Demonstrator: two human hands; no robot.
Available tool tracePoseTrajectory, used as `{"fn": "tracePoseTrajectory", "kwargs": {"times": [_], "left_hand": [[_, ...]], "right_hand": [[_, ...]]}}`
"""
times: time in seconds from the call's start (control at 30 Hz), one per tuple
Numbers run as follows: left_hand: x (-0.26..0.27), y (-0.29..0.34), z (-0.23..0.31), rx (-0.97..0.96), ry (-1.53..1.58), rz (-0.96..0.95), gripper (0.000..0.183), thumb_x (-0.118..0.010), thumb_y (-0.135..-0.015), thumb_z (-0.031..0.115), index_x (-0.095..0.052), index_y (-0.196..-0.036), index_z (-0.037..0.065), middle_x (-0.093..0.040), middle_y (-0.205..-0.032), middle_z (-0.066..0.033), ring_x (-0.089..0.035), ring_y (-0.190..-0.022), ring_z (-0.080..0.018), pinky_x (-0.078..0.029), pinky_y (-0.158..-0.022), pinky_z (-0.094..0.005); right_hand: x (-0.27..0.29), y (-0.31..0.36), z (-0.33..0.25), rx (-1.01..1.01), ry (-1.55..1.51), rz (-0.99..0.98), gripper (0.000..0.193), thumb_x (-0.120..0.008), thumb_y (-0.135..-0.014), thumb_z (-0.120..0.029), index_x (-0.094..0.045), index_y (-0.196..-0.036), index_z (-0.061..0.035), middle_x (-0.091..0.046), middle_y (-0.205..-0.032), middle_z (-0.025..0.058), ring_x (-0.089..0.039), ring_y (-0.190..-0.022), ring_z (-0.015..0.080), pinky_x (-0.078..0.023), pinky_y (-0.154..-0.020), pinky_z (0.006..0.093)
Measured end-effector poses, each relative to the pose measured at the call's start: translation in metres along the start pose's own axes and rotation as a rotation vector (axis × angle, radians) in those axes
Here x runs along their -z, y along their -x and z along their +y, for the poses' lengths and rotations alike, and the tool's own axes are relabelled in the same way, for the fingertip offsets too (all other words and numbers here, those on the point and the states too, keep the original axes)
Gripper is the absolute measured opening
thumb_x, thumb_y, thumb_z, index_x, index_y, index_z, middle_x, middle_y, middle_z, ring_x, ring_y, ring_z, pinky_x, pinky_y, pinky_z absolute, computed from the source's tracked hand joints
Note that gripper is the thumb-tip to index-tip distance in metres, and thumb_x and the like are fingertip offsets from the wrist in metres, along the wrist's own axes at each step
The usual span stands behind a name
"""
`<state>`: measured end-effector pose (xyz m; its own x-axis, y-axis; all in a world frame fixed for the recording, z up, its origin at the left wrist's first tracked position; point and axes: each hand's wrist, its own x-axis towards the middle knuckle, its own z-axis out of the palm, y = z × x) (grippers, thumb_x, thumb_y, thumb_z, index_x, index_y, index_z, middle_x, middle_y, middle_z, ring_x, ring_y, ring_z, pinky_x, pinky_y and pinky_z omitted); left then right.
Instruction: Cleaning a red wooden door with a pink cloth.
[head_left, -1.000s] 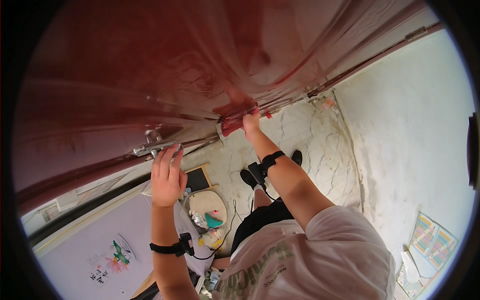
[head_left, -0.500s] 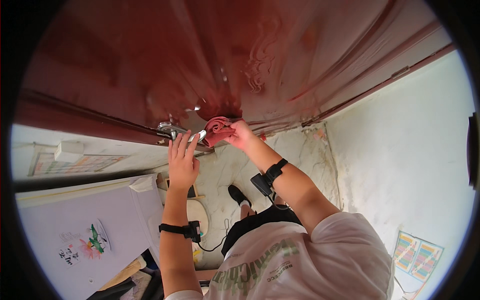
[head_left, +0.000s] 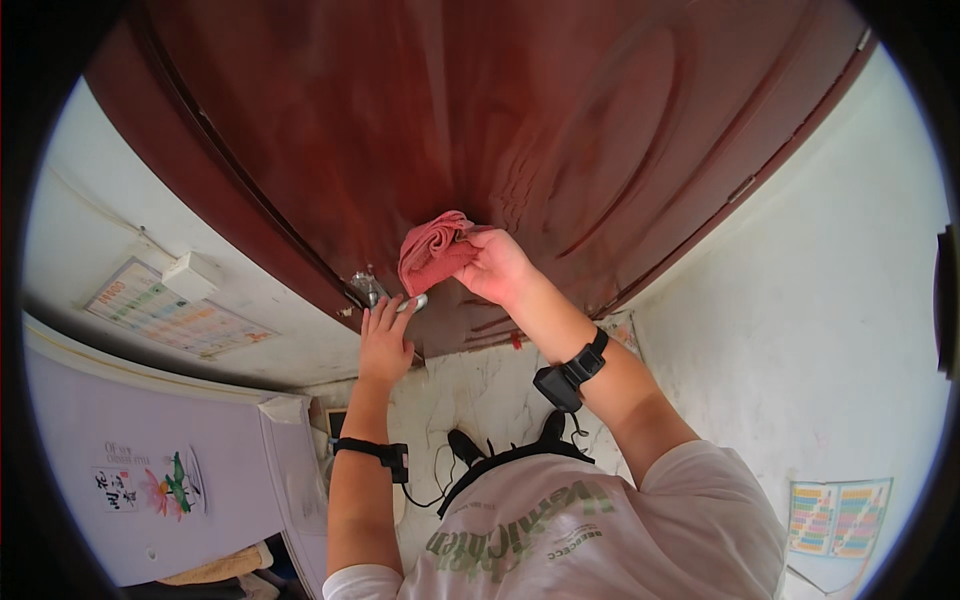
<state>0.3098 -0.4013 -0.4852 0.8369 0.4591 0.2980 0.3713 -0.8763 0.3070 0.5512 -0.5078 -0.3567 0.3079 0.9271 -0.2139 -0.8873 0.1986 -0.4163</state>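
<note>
A dark red door [head_left: 340, 110] with a glossy surface and moulded curves fills the upper part of the view. In my right hand [head_left: 494, 266] is a bunched reddish-pink cloth [head_left: 436, 250], held up to the door just above the silver door handle [head_left: 416, 303]. The cloth's folds hide part of the door surface behind it. My left hand [head_left: 386, 345] reaches up to the handle from below, its fingers stretched out with their tips at the lever. Its palm faces away, so how firmly the fingertips touch the metal cannot be seen.
To the left stands a pale lilac cabinet [head_left: 200, 420] with a lotus picture, below a wall chart [head_left: 180, 308] and a white box [head_left: 190, 277]. On the right are a white wall [head_left: 800, 300] and another chart [head_left: 838, 518]. Marble-patterned floor [head_left: 455, 395] lies below.
The view has shifted, showing more of the left wall and both shoes. My right hand has lifted the cloth slightly relative to the handle. My left hand stays at the lever.
</note>
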Motion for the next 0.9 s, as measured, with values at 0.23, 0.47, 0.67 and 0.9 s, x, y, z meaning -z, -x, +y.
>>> {"fn": "tracePoseTrajectory", "kwargs": {"times": [0.23,0.47,0.67,0.9], "left_hand": [[-0.001,0.001,-0.006,0.019,0.01,-0.027,0.081,-0.071,-0.079,0.004,-0.055,-0.155,0.023,-0.053,-0.159,-0.007,-0.044,-0.152,-0.036,-0.031,-0.129,-0.0603],[-0.001,0.0,-0.006,0.005,0.0,-0.037,0.08,-0.071,-0.08,0.005,-0.054,-0.156,0.024,-0.052,-0.159,-0.0074,-0.044,-0.152,-0.0361,-0.03,-0.13,-0.0597],[-0.004,0.003,-0.005,0.025,-0.015,-0.033,0.081,-0.073,-0.08,0.006,-0.053,-0.156,0.023,-0.052,-0.159,-0.0072,-0.043,-0.153,-0.0351,-0.03,-0.13,-0.0592],[-0.014,0.0,0.007,0.053,0.008,0.097,0.078,-0.074,-0.075,0.005,-0.057,-0.15,0.02,-0.056,-0.15,-0.0087,-0.045,-0.149,-0.0361,-0.03,-0.129,-0.0611]], "right_hand": [[-0.132,0.062,-0.079,0.403,0.442,-0.343,0.031,-0.069,-0.107,-0.019,-0.062,-0.134,-0.0049,-0.072,-0.129,0.0087,-0.069,-0.123,0.0256,-0.055,-0.108,0.0415],[-0.232,0.106,-0.158,1.822,1.676,-0.088,0.065,-0.088,-0.084,-0.021,-0.058,-0.142,-0.0163,-0.075,-0.124,0.0117,-0.073,-0.11,0.0384,-0.057,-0.092,0.0461],[-0.279,0.082,-0.17,2.312,2.015,-0.098,0.072,-0.087,-0.069,-0.009,-0.067,-0.138,-0.0144,-0.062,-0.138,0.0104,-0.06,-0.126,0.0352,-0.051,-0.105,0.0471],[-0.241,0.033,-0.138,2.289,1.953,-0.158,0.081,-0.092,-0.067,-0.015,-0.064,-0.143,-0.016,-0.059,-0.14,0.0125,-0.058,-0.126,0.0376,-0.048,-0.105,0.05]]}}
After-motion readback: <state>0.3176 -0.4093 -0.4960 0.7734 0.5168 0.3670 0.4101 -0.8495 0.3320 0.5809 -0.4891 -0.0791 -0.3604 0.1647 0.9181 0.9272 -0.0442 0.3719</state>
